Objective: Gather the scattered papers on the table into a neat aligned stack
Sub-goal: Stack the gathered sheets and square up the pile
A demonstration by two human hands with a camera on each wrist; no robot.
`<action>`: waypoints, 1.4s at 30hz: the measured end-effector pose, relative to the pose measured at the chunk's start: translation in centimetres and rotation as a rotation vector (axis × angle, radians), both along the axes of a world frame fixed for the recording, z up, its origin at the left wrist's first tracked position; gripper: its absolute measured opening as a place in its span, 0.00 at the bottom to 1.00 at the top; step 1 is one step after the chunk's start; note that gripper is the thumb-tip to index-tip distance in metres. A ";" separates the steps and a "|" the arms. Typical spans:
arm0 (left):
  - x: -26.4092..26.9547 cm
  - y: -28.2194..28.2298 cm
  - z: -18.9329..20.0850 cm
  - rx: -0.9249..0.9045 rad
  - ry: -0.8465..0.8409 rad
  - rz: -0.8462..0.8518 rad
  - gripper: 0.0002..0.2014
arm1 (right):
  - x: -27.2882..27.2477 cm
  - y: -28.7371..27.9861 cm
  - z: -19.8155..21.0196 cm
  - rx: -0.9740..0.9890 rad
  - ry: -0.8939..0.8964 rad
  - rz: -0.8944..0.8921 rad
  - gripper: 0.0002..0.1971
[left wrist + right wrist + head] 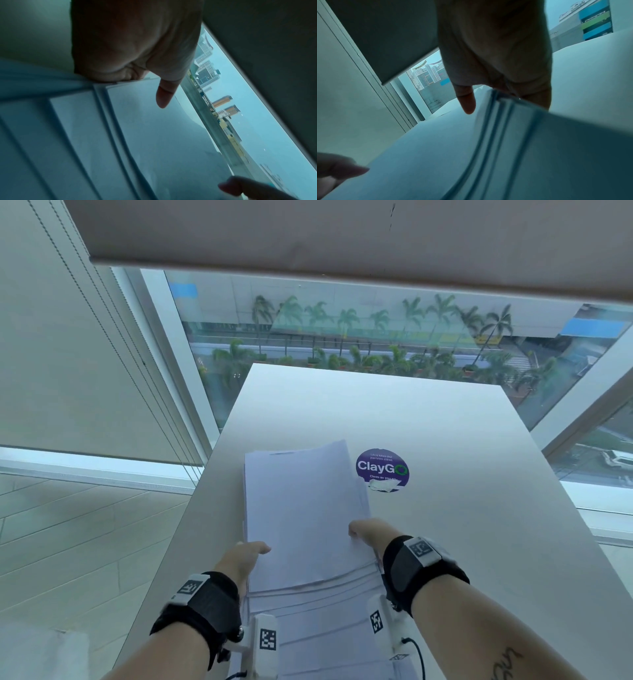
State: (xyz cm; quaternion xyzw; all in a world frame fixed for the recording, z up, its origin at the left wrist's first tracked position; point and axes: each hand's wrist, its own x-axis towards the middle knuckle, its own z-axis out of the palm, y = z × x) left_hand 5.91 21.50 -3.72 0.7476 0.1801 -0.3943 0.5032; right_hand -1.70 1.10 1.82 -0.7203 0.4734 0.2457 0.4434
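From my head camera I see the whole layout: the papers [305, 518] form a loose white stack on the near middle of the white table [462, 542], long edges running away from me, with my left hand [245, 559] at the stack's left edge and my right hand [371, 534] at its right edge, the sheets between them. Just beyond my right hand, beside the stack's far right corner, a round purple sticker [382, 470] reading "ClayGo" sits on the tabletop; neither wrist view shows it. The wrist cameras give what the head view cannot: from the left wrist, my left thumb [164, 94] lies on top of the uppermost sheet while the rest of that hand curls against the stack's edge, so I am pinching the papers there. From the right wrist, my right thumb [466, 100] likewise rests over the top sheet and my fingers [536, 97] go down the side of the stack, gripping it. Those close views also show the sheets' edges stepped and fanned, not flush; the head view confirms this at the near end, where lower sheets stick out toward me. My fingers under or behind the paper are hidden in every view, so I cannot tell how far they reach beneath. The wrist pictures are dim and blurred, and the near end of the stack is cut off by the wrist mounts and the bottom of the frame. Beyond the table is a window [342, 337] with a lowered blind [308, 234] above it.
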 end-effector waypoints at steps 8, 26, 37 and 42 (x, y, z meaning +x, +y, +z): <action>-1.7 -0.5 1.1 0.016 -0.077 -0.006 0.39 | -1.3 0.7 0.6 0.034 -0.015 -0.013 0.24; -2.0 -0.2 0.1 0.119 -0.066 -0.136 0.31 | -4.1 0.3 1.0 0.145 -0.093 -0.177 0.22; -1.4 -1.3 0.8 0.150 -0.190 -0.007 0.31 | -4.4 -1.3 -1.1 0.057 -0.182 -0.190 0.33; 0.1 -1.1 1.3 0.111 -0.174 -0.053 0.36 | -4.7 -2.0 -1.3 0.108 -0.169 -0.148 0.31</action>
